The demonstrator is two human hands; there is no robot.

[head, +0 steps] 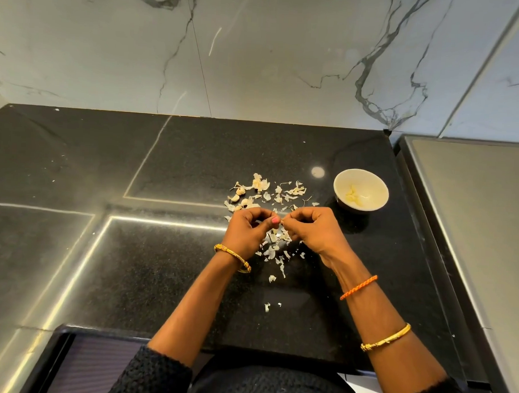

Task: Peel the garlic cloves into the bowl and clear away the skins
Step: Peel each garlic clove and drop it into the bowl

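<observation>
Black speckled stone makes up the tabletop (165,163), and my two hands meet over its middle, fingertips together. My left hand (245,228) is curled, thumb and forefinger pinching something small; my right hand (313,227) pinches at the same spot from the other side. I take that to be a garlic clove being stripped, though the clove itself is hidden between my fingertips and I cannot make it out.

Papery garlic skins (275,249) lie scattered under and beyond my hands, a few stray flakes trailing toward the near edge. A handful of unpeeled cloves (239,195) sit just behind my left hand, toward the back edge. The white bowl (361,190) stands to the right of the litter, near the right edge, with a few pale peeled cloves (354,196) in its bottom.

To do this step well, I would hold the clove steady with the left fingers and let the right nail lift the skin at the root end, pulling along the length so that it comes off in one strip, not crumbs. Keeping my hands low over the existing heap should stop flakes drifting further. I judge the job partway through: some cloves are done, several remain, and the sweep-up is not begun.
</observation>
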